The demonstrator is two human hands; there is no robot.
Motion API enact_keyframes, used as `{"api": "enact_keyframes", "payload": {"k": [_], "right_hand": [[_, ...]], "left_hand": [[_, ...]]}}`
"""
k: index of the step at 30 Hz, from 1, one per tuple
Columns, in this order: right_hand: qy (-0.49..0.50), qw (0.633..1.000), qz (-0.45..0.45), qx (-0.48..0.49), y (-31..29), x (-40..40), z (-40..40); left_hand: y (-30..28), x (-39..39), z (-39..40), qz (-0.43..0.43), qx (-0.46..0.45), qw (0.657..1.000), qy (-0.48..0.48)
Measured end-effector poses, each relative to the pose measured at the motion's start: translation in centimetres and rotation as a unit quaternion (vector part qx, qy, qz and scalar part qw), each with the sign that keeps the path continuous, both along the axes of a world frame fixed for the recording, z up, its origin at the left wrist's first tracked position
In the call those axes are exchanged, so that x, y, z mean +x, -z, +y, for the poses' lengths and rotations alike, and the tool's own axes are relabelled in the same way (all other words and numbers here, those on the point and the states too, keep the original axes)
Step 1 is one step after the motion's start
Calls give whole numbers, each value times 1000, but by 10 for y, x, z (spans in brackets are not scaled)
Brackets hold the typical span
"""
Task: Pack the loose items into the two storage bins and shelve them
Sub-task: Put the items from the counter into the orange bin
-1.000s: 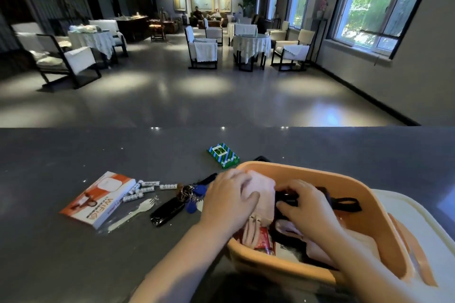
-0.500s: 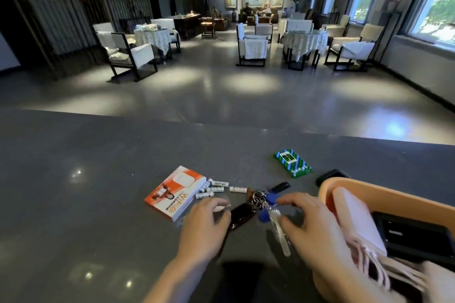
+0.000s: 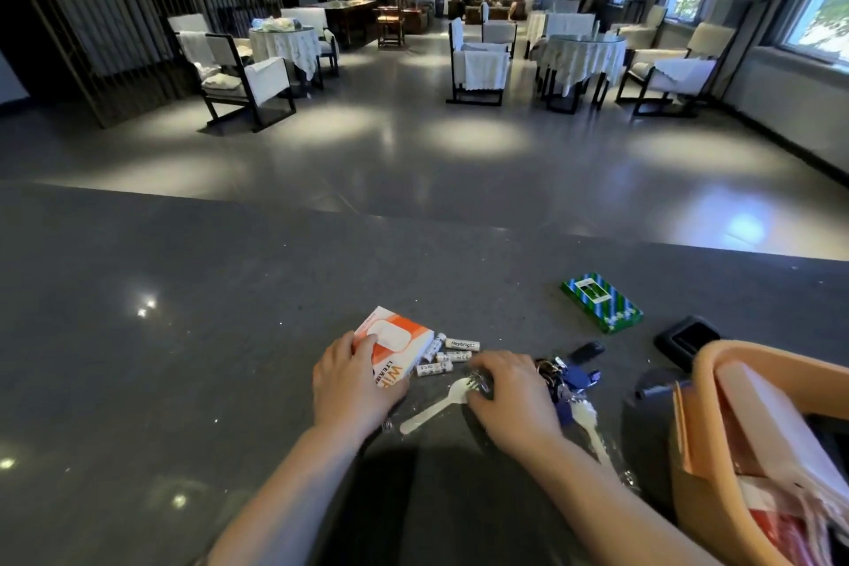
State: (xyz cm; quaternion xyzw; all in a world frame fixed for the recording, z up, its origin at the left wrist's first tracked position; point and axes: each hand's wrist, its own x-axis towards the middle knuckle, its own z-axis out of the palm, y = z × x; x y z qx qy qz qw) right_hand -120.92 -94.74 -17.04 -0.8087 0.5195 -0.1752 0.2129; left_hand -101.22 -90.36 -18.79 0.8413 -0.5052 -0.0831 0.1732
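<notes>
Both forearms reach forward over the dark counter (image 3: 183, 335), palms down. The left hand (image 3: 353, 386) lies on the near end of the orange and white box (image 3: 397, 342), fingers curled over its edge. The right hand (image 3: 510, 395) rests beside the keys (image 3: 567, 377), fingertips bent onto the wrapped white fork (image 3: 436, 407); whether it actually pinches the fork I cannot tell. Small batteries (image 3: 448, 356) lie between the hands. The orange bin (image 3: 735, 363), already partly filled, stands at the far right, beyond the right hand.
</notes>
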Motion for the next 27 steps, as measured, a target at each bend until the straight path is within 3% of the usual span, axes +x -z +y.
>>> {"api": "enact_keyframes", "payload": {"k": [17, 19, 23, 27], "right_hand": [[-109, 974, 184, -69, 16, 52, -31], [-97, 983, 144, -55, 15, 49, -28], [-31, 998, -30, -38, -2, 28, -8], [40, 986, -162, -28, -28, -27, 32]], "left_hand": [[7, 21, -11, 15, 22, 998, -54], [1, 18, -5, 34, 8, 998, -58], [-25, 9, 14, 70, -60, 994, -60], [-71, -38, 23, 110, -145, 983, 15]]}}
